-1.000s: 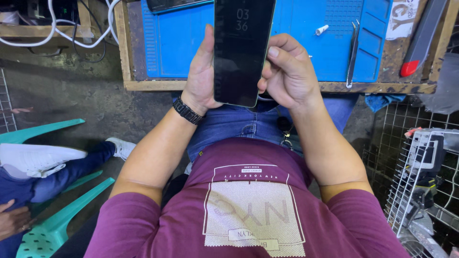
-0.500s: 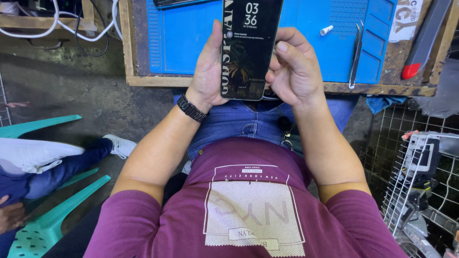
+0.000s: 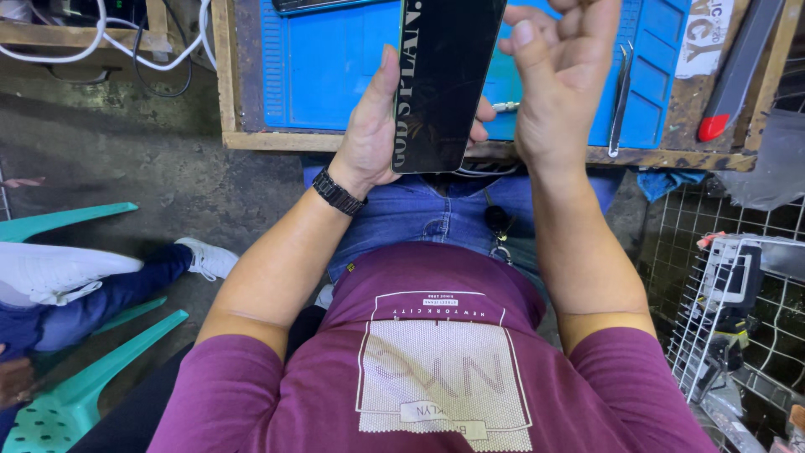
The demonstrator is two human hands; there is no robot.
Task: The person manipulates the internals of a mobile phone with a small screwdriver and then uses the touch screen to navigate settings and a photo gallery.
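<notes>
My left hand (image 3: pixel 376 134) grips a black smartphone (image 3: pixel 444 80) by its lower left edge and holds it upright above my lap, its dark screen lit with pale lettering along one side. My right hand (image 3: pixel 563 75) hovers just right of the phone with fingers loosely curled and apart, not touching it. A black band sits on my left wrist (image 3: pixel 338 193). Both hands are over the front edge of a blue work mat (image 3: pixel 327 67) on a wooden bench.
Metal tweezers (image 3: pixel 620 101) lie on the mat at right, beside a red-tipped tool (image 3: pixel 728 84). White cables (image 3: pixel 109 46) hang at upper left. Another person's legs and white shoe (image 3: pixel 201 256) rest by teal chairs (image 3: pixel 75 386). A wire rack (image 3: pixel 738 319) stands at right.
My right hand has let go of the phone's right edge and lifted away. The phone has risen and tilted slightly, now held by my left hand alone.
</notes>
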